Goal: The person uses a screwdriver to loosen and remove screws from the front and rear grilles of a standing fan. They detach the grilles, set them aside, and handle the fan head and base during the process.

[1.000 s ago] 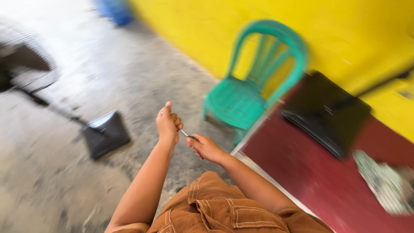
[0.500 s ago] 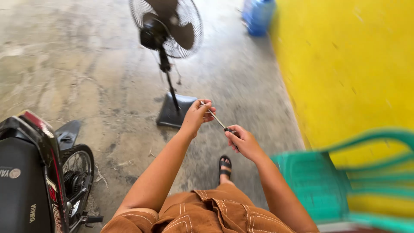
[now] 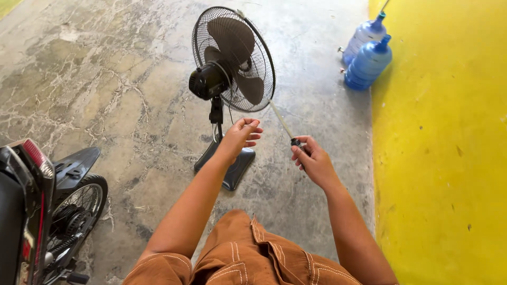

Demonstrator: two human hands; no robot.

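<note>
Screwdriver point(image 3: 285, 126) is sitting in the right hand point(image 3: 314, 161), its dark handle wrapped in the closed fingers and its thin pale shaft pointing up toward eleven o'clock, with the tip reaching the lower rim of the standing fan point(image 3: 232, 58). That hand is hovering at about five o'clock from the fan's round guard, knuckles turned upward, wrist bending a little, and the forearm is running back down toward five o'clock to the frame's lower edge. The grip is clamped firmly on the handle.

At nine o'clock from the right hand, the left hand point(image 3: 242, 134) is floating with its palm turned up and its fingers curling loosely inward, fingertips nearly meeting the thumb. Whether something small is lying in that curl I cannot tell; the hand is neither flat open nor fully fisted. Its forearm is stretching down toward seven o'clock, over the brown trousers point(image 3: 248, 258).

Both hands are hanging in front of the fan's pole, just above its dark base point(image 3: 232, 169) on the cracked concrete floor point(image 3: 105, 79). A motorbike's rear wheel point(image 3: 74, 216) is showing at eight o'clock, well apart. Two blue water bottles point(image 3: 367, 53) are standing at one o'clock against the yellow wall point(image 3: 443, 158).
</note>
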